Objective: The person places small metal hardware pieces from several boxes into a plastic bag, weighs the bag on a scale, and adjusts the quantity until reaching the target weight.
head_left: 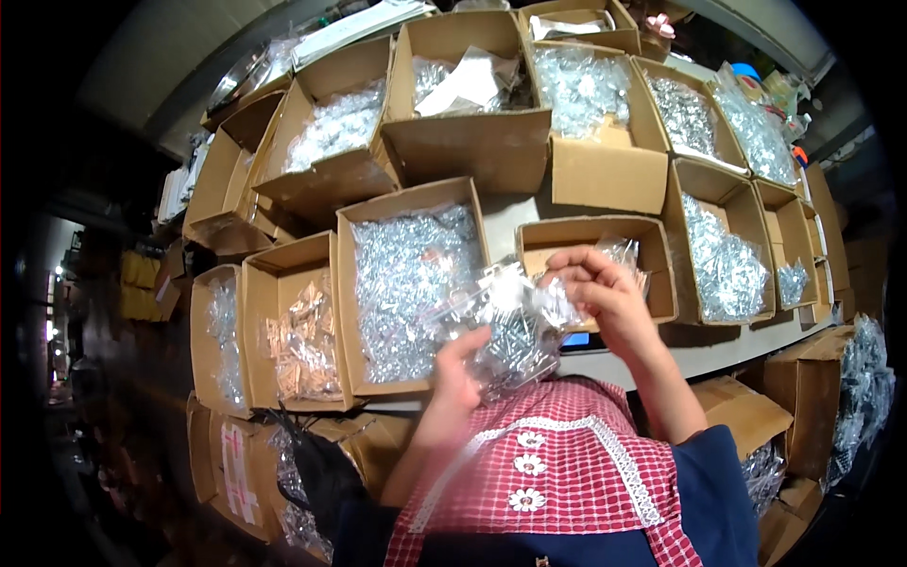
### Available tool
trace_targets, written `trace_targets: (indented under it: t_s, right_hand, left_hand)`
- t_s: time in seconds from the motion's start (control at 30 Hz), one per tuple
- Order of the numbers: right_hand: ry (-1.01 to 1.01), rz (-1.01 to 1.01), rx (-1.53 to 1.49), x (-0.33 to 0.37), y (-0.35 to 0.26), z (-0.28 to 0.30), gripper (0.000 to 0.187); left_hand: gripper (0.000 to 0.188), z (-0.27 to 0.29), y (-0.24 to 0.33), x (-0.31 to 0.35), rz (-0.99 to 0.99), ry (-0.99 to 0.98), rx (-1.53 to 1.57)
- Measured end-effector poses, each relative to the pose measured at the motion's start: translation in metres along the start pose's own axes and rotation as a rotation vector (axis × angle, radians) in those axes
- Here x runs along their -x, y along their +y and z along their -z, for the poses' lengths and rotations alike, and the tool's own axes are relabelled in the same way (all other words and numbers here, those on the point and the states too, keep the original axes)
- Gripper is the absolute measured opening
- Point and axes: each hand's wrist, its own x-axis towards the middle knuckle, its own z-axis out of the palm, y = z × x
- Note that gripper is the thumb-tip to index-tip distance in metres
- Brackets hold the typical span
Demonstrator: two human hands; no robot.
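My left hand (457,374) is closed on the side of a clear plastic bag (516,342) full of shiny metal hardware, with long screw-like pieces showing through. My right hand (607,295) has its fingers pinched on a crinkled clear packet (556,304) at the bag's upper right. Glare hides what that packet contains, and I cannot tell whether it is apart from the bag. Just behind my right hand stands a low cardboard box (597,227) with a few small packets in it. The bag hangs above my red checked apron (581,397).
Left of the bag, a large carton (480,213) holds many bags of silvery hardware. A box of wooden dowel packets (307,340) stands further left. More hardware boxes (609,175) line the back and right. Opened cartons (812,378) sit lower right, beside the white table edge (704,357).
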Motion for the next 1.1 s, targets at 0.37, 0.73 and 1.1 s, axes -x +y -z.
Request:
trace_targets:
  t_s: [0.37, 0.73, 1.1]
  right_hand:
    - [-0.071, -0.111, 0.143, -0.002, 0.013, 0.009, 0.025]
    - [0.001, -0.006, 0.166, -0.067, -0.033, 0.058, 0.008]
    - [0.342, 0.160, 1.833, -0.279, -0.064, 0.262, 0.023]
  left_hand:
    - [0.042, 0.000, 0.003, 0.002, -0.038, -0.102, -0.071]
    - [0.039, -0.022, 0.009, 0.019, -0.002, 0.068, -0.090]
    - [0.035, -0.005, 0.011, 0.007, 0.100, 0.298, -0.008]
